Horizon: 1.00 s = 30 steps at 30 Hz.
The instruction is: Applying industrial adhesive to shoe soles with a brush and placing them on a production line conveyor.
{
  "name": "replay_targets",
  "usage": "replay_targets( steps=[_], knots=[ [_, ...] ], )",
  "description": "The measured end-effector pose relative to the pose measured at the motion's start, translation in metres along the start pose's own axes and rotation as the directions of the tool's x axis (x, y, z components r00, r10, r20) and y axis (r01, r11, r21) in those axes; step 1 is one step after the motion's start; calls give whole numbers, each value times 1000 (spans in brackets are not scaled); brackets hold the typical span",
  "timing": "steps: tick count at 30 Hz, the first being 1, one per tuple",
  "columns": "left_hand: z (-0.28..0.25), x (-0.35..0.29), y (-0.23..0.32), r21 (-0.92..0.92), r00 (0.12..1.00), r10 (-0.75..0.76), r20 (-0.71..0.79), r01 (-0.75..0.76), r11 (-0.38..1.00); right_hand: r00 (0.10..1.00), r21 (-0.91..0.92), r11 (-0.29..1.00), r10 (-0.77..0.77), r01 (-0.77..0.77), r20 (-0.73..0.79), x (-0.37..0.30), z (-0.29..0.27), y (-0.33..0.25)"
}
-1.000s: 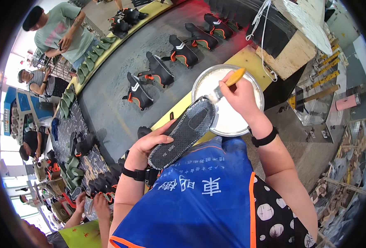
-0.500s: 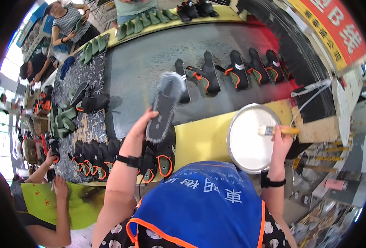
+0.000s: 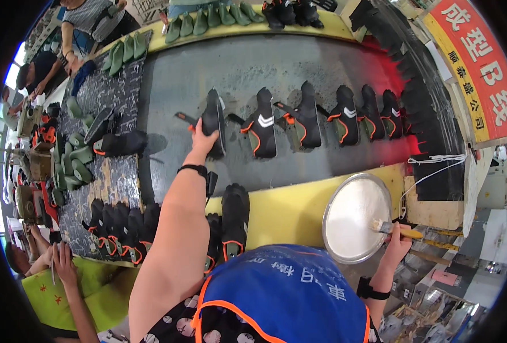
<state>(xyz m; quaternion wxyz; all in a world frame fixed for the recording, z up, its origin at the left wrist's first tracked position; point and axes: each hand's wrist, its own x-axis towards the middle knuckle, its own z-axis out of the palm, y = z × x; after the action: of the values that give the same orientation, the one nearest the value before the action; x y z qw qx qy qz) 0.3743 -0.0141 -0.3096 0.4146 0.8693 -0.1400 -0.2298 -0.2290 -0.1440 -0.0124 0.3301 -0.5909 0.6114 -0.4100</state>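
Note:
My left hand (image 3: 203, 137) reaches over the grey belt (image 3: 179, 74), its fingers and thumb around the lower part of a black shoe upper (image 3: 214, 114). The upper rests on the belt on its side, its sole edge turned right, and a dark strap with orange (image 3: 186, 118) sticks out left of it. My right hand (image 3: 398, 243) grips a paintbrush by its yellow handle (image 3: 412, 234). The brush's pale bristles (image 3: 376, 225) hang over or touch the white liquid in a round metal bowl (image 3: 325, 228). Whether they are dipped in I cannot tell.
More black shoe uppers (image 3: 264, 123) with orange trim line the belt to the right. Others (image 3: 235, 214) stand by the near yellow edge (image 3: 287, 211). Green shoe lasts (image 3: 82, 154) lie at left. Co-workers (image 3: 64, 274) are at the left. A white cord (image 3: 433, 160) hangs at right.
My left hand has carried the black shoe upper forward and set it on the belt, its bottom no longer facing me. The brush stays at the bowl in my right hand.

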Motion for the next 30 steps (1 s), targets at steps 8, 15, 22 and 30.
replay_targets(
  steps=[8,15,22,30],
  knots=[
    [-52,-89,56,296,942,-3,336,-103,950,987,37,997,-78,73,141,9,29,-7],
    [-113,-320,81,510,951,-12,308,-154,846,950,165,977,-173,132,261,9,35,-8],
    [-56,-412,39,403,992,-83,91,39,914,955,226,972,-122,61,271,6,3,3],
    [10,-408,33,118,979,100,179,-122,985,931,226,966,-195,128,308,3,-20,10]
  ],
)
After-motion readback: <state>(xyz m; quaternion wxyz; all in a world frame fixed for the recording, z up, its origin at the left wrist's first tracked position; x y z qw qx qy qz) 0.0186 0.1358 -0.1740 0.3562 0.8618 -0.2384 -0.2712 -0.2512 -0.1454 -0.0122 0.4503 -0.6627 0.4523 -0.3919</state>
